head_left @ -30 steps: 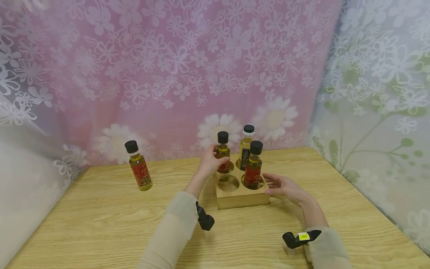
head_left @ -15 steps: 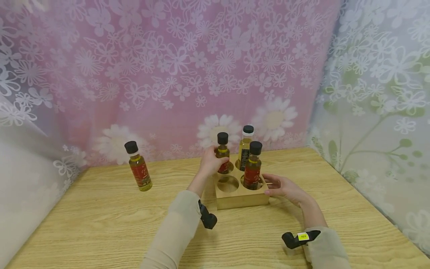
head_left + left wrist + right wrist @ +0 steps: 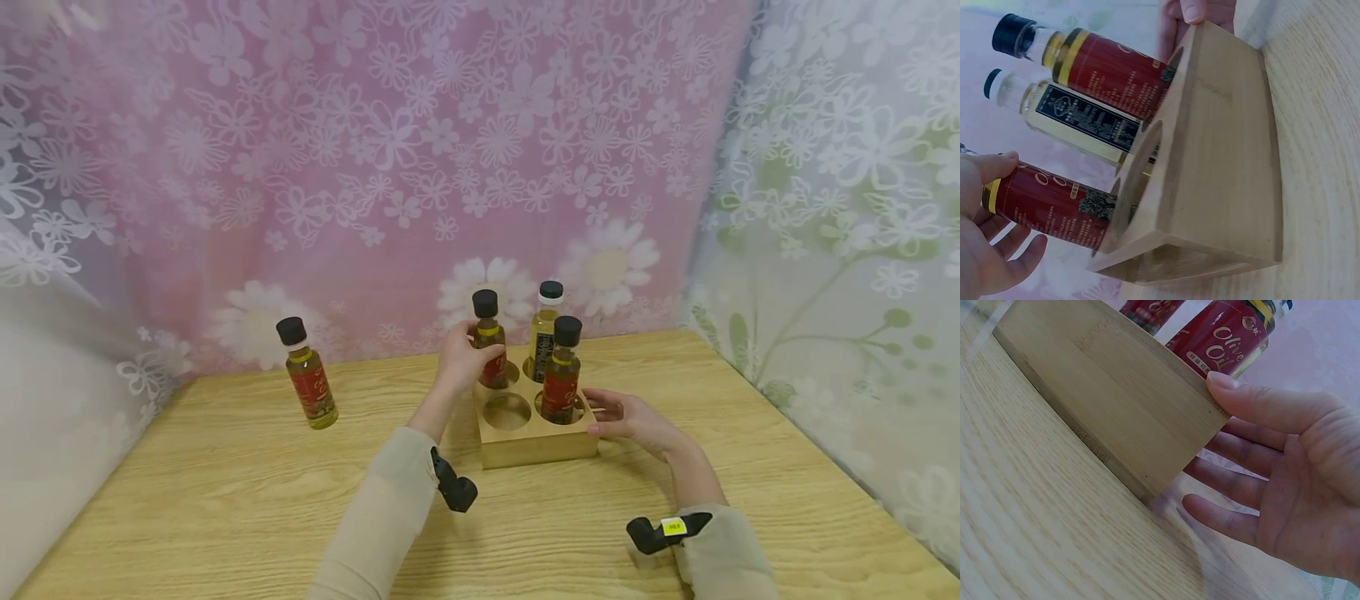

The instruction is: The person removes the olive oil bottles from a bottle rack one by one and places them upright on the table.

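A wooden bottle rack (image 3: 538, 450) with round holes stands on the table. My left hand (image 3: 457, 360) grips a red-labelled olive oil bottle (image 3: 492, 367) by its upper part, at the back-left hole; in the left wrist view the bottle's lower end is hidden by the rack. My right hand (image 3: 1310, 481) holds the rack's right end, its thumb on the front top edge and its fingers along the side. Another olive oil bottle (image 3: 560, 385) sits in the front-right hole. Behind it, a pale oil bottle (image 3: 542, 337) with a dark label occupies the back-right hole.
To the left, a third red-labelled olive oil bottle (image 3: 311, 387) stands on the wooden table (image 3: 225, 500). The front-left hole (image 3: 507, 411) of the rack holds no bottle. A floral curtain (image 3: 390, 167) hangs behind the table and along its sides.
My left hand and its olive oil bottle have shifted slightly left, and the bottle leans a little more. My right hand has stayed at the rack's right end.
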Tool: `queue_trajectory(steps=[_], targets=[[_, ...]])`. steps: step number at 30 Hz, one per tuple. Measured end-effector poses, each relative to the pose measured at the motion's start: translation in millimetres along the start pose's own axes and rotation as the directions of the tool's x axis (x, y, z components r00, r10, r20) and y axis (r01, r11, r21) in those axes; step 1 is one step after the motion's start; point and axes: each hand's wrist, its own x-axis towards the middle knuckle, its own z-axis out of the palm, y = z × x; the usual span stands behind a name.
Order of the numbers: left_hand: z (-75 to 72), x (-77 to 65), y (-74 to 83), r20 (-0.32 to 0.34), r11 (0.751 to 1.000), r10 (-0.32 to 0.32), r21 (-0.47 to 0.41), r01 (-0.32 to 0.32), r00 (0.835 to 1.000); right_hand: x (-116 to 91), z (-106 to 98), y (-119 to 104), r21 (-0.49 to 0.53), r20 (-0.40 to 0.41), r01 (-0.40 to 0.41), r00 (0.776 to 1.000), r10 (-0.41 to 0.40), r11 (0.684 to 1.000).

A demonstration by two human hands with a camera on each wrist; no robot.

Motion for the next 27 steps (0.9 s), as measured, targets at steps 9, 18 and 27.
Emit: queue_trajectory(steps=[9,18,27], targets=[[-14.2,0.4,14.1,-0.071,0.998,0.057,-0.021,-0.059,0.996,0,0,-1,-0.005,0.003,-0.007,1.000,0.007,1.000],[-29.5,-1.7,14.7,-0.119,0.993,0.112,-0.007,-0.114,0.987,-1,-1,-1,-0.016,0.010,0.008,1.000,-0.007,1.000],[-51.8,-4.8,-1.3,-0.166,0.995,0.087,-0.031,-0.093,0.982,-1,-1,-2,-0.034,0.006,0.010,1.000,-0.010,0.999]])
